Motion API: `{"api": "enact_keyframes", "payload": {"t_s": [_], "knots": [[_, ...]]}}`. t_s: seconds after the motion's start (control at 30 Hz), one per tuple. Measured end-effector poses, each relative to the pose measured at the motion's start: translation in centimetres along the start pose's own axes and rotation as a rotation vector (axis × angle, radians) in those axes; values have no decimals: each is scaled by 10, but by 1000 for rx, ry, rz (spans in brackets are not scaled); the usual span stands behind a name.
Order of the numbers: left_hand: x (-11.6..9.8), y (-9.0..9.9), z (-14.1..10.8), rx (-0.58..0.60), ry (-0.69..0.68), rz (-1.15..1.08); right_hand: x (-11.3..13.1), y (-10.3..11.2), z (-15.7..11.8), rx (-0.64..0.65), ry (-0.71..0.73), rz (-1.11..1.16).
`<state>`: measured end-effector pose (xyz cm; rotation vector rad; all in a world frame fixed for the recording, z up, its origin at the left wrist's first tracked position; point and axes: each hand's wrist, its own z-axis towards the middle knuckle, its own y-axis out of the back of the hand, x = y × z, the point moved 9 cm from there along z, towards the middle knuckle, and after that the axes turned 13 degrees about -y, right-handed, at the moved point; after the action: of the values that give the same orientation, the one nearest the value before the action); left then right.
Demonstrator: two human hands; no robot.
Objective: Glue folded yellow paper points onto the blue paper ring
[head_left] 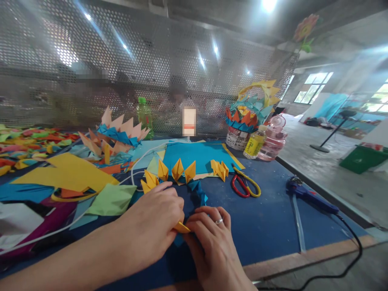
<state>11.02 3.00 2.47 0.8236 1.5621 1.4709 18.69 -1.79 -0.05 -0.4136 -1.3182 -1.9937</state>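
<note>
My left hand is closed around a folded yellow paper piece, whose tip pokes out between my two hands. From the right, my right hand, with a ring on one finger, pinches at that same tip. Just beyond my hands curves a chain of folded paper, with yellow points standing up and a blue folded part bending toward me. Part of this chain is hidden by my left hand. Several loose yellow folded pieces lie farther right, beside red-and-yellow-handled scissors.
A blue glue gun with a black cord rests at the right table edge. Blue paper sheets, a green bottle, a yellow-labelled bottle and a pink jug stand or lie behind. Yellow sheets and a white cable occupy the left.
</note>
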Motion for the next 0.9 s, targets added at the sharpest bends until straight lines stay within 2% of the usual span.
{"api": "enact_keyframes", "payload": {"t_s": [0.1, 0.2, 0.33, 0.4, 0.47, 0.63, 0.8, 0.9], "knots": [[1, 8, -6, 35, 46, -26, -2, 4, -3, 41, 5, -28], [2, 26, -16, 6, 94, -67, -10, 15, -7, -24, 6, -84], [1, 58, -35, -202, 46, -8, -27, 28, -9, -124, -21, -189], [1, 66, -47, -317, 32, 52, -33, 31, -9, -134, -28, -216], [4, 65, -60, -397, 76, 93, -37, 33, -9, -128, -36, -236], [10, 49, -91, -529, 226, 198, -39, 29, -7, -62, -49, -261], [18, 27, -108, -504, 385, 202, -25, 19, 3, 42, 2, -282], [17, 22, -106, -483, 385, 211, -19, 11, 10, 106, 32, -312]]}}
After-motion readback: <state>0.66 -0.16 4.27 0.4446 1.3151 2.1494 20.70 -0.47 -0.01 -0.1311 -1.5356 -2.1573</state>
